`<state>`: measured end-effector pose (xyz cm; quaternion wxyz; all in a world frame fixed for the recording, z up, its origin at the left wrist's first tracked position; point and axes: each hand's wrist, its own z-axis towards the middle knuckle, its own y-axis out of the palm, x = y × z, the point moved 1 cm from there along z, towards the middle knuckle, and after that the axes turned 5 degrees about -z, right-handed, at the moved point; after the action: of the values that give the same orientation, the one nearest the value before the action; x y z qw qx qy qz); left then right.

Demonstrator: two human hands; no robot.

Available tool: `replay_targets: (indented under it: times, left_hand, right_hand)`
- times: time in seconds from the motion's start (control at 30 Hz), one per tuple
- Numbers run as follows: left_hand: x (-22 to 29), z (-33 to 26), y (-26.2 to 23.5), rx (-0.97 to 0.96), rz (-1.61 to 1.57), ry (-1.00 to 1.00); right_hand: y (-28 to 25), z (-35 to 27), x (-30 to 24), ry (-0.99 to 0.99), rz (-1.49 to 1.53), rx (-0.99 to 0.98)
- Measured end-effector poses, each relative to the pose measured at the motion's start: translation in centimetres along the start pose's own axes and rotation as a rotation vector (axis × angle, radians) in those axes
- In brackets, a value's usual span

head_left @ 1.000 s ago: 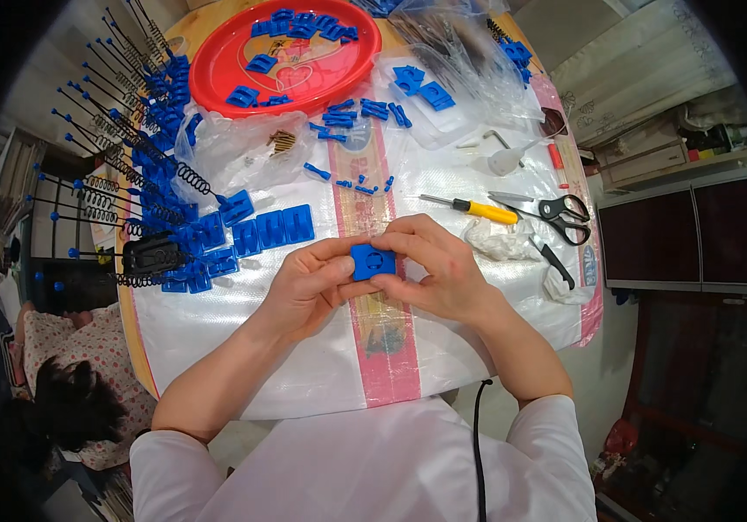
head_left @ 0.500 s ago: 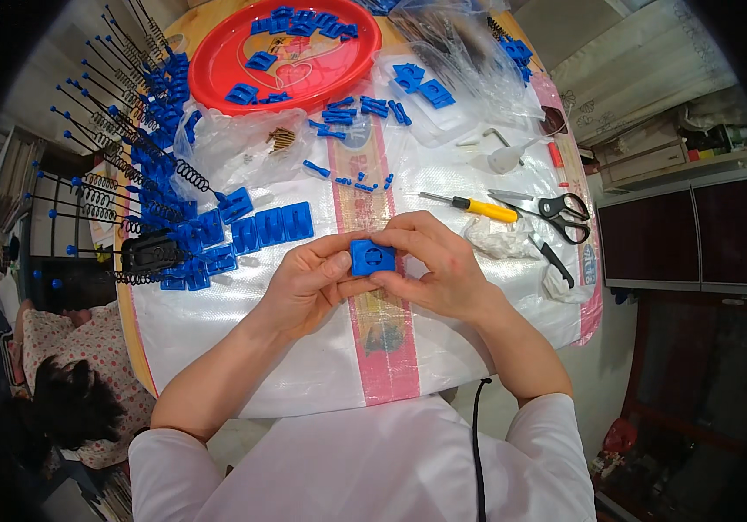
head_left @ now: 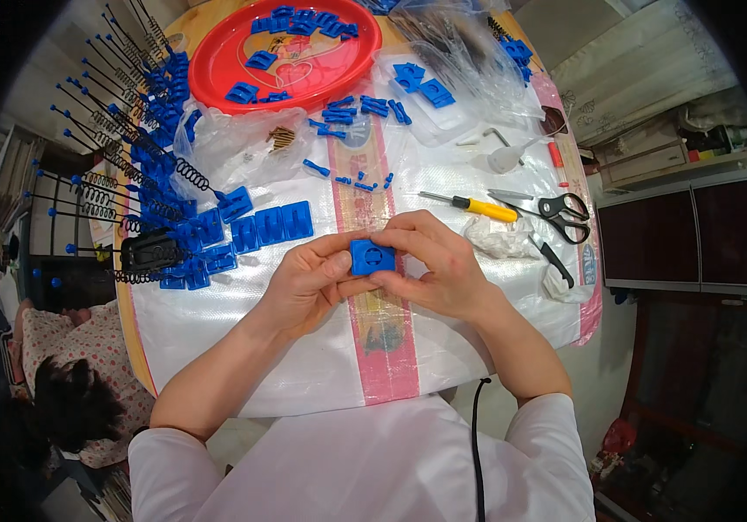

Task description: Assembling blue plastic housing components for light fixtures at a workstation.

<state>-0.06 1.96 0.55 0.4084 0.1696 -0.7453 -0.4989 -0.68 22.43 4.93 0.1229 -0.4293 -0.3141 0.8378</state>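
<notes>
At your left, black springs (head_left: 190, 176) with blue tips stand crowded along the side of the table (head_left: 189, 26). A black box (head_left: 151, 252) sits at their near end, and to its right a row of blue plates (head_left: 286, 224) lies on the white sheet (head_left: 199, 339). Farther off you have a crumpled clear bag (head_left: 225, 143) with brass-coloured screws (head_left: 281, 137) at its right side, and beyond it a red tray (head_left: 217, 61) holding more blue pieces.

In the near middle, your left hand (head_left: 312, 283) grasps the left side of a small blue plate (head_left: 373, 258), its thumb against the edge. The plate is between your two hands, its round opening facing up. Well beyond it lie small blue clips (head_left: 374, 108). Your right hand (head_left: 438, 265) grips the plate too, forefinger at the far edge and thumb at the near one.

The plate looks like light, stiff plastic; its smooth face may slide a little, and the material around the opening is probably the weakest. The outer edges seem your best hold, with no pressure on the middle.

To your right are a yellow-handled screwdriver (head_left: 488, 210), black-handled scissors (head_left: 551, 209), a black-handled knife (head_left: 556, 264) nearer you and a red pen (head_left: 557, 163) farther off.
</notes>
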Motion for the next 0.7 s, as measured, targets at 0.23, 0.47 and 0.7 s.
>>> replay_targets:
  times: [0.23,0.47,0.7]
  left_hand:
    - [0.04,-0.06,0.08,0.001,0.014,-0.002]
    - [0.10,-0.06,0.21,0.003,0.025,-0.009]
    - [0.10,0.02,0.17,-0.017,0.012,0.000]
  right_hand:
    - [0.06,-0.02,0.03,0.002,0.004,-0.003]
    - [0.06,-0.05,0.06,-0.004,0.005,0.000]
    - [0.13,0.01,-0.12,-0.001,0.004,0.014]
